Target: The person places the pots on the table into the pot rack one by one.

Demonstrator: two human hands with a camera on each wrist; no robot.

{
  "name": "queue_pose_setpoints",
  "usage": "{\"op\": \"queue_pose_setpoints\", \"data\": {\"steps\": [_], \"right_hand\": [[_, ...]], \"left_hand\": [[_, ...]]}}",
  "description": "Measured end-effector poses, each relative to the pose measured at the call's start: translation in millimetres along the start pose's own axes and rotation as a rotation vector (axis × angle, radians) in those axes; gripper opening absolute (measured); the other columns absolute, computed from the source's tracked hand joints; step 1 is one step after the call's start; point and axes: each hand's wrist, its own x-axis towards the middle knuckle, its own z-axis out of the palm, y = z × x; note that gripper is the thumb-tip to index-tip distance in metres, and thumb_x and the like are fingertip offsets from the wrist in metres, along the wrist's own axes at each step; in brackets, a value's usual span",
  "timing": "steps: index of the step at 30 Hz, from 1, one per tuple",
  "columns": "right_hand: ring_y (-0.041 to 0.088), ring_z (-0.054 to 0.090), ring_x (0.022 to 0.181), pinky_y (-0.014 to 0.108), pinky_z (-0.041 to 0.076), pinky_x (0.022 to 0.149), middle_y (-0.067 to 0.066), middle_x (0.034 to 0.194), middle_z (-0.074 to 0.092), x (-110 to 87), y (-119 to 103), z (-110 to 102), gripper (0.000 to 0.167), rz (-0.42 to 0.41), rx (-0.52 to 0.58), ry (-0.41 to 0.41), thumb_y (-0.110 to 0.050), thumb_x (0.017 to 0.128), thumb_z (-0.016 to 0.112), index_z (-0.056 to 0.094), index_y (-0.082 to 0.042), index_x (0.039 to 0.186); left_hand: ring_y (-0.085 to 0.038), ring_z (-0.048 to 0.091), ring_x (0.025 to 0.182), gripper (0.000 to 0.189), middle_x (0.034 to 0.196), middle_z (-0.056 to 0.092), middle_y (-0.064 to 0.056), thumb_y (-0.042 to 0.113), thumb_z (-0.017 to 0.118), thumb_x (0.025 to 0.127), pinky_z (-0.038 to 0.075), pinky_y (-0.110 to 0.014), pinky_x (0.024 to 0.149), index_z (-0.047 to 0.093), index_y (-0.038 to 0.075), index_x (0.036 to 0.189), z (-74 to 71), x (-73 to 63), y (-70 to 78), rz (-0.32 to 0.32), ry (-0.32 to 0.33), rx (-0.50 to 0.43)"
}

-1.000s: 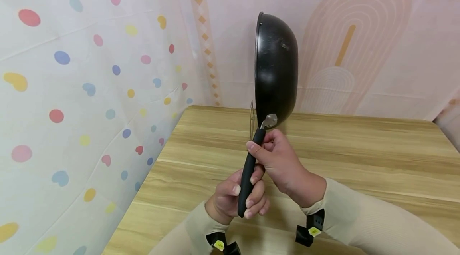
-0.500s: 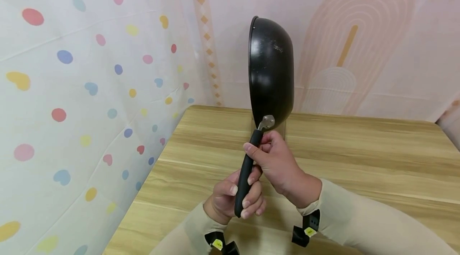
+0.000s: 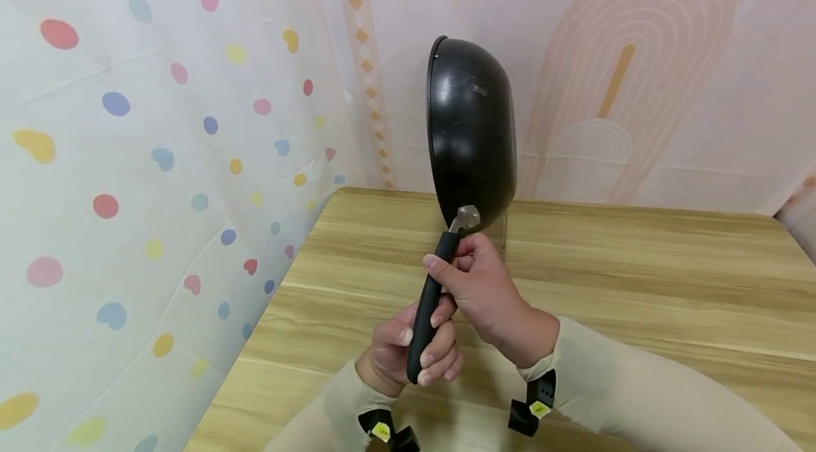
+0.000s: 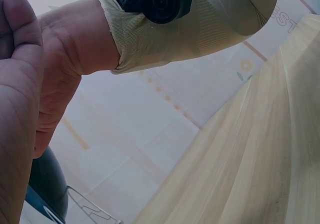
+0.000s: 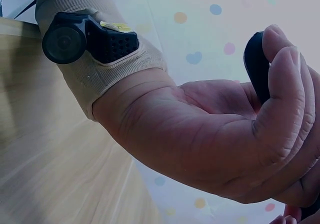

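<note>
A black wok (image 3: 472, 133) is held up above the table, turned on its side with its open face to the left and its scuffed outside toward the right. Its black handle (image 3: 422, 331) slopes down toward me. My left hand (image 3: 392, 347) grips the lower handle, fingers curled round it. My right hand (image 3: 487, 292) pinches the handle's upper part just below the metal bracket (image 3: 467, 217). In the right wrist view, the handle's end (image 5: 254, 66) shows inside the curled left hand. The wok's inside is hidden in the head view.
Behind the wok stands a thin wire rack (image 4: 95, 211), mostly hidden in the head view. The wooden table (image 3: 637, 275) ends at a pale patterned cloth (image 3: 644, 83) behind and a dotted cloth (image 3: 153, 176) on the left. Both wrists carry black cameras (image 3: 532, 406).
Both hands have shifted slightly left with the wok, and its top has tilted left and dropped a little. The wire rack's part left of the wok is now covered. Both grips stay the same.
</note>
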Motion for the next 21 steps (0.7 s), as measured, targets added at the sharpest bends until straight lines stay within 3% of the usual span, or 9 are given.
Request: {"op": "queue_pose_setpoints", "data": {"steps": [6, 13, 21], "right_hand": [[0.015, 0.064, 0.066, 0.023, 0.056, 0.065, 0.008, 0.082, 0.062, -0.4, 3, 4, 0.035, 0.011, 0.007, 0.001, -0.009, 0.098, 0.074, 0.044, -0.001, 0.114], [0.015, 0.063, 0.062, 0.022, 0.056, 0.059, 0.011, 0.084, 0.063, -1.0, 10, 6, 0.037, 0.032, -0.010, 0.004, -0.010, 0.098, 0.075, 0.044, 0.000, 0.114], [0.013, 0.056, 0.047, 0.021, 0.051, 0.046, 0.012, 0.083, 0.062, -0.7, 17, 7, 0.038, 0.041, 0.009, -0.012, -0.010, 0.097, 0.076, 0.043, 0.000, 0.114]], "left_hand": [[-0.013, 0.051, 0.057, 0.018, 0.073, 0.048, 0.005, 0.030, 0.055, 0.098, 0.052, -0.023, 0.086, 0.042, 0.023, 0.109, -0.1, -4.3, 0.6, -0.006, 0.008, 0.003], [-0.012, 0.052, 0.059, 0.018, 0.074, 0.048, 0.006, 0.031, 0.054, 0.099, 0.037, -0.030, 0.057, 0.040, 0.023, 0.107, -1.1, -8.3, -2.0, -0.025, -0.023, -0.002], [-0.010, 0.053, 0.060, 0.018, 0.074, 0.047, 0.006, 0.031, 0.054, 0.099, 0.035, -0.030, 0.055, 0.040, 0.023, 0.106, -3.3, -13.1, -3.8, -0.037, -0.015, -0.020]]}}
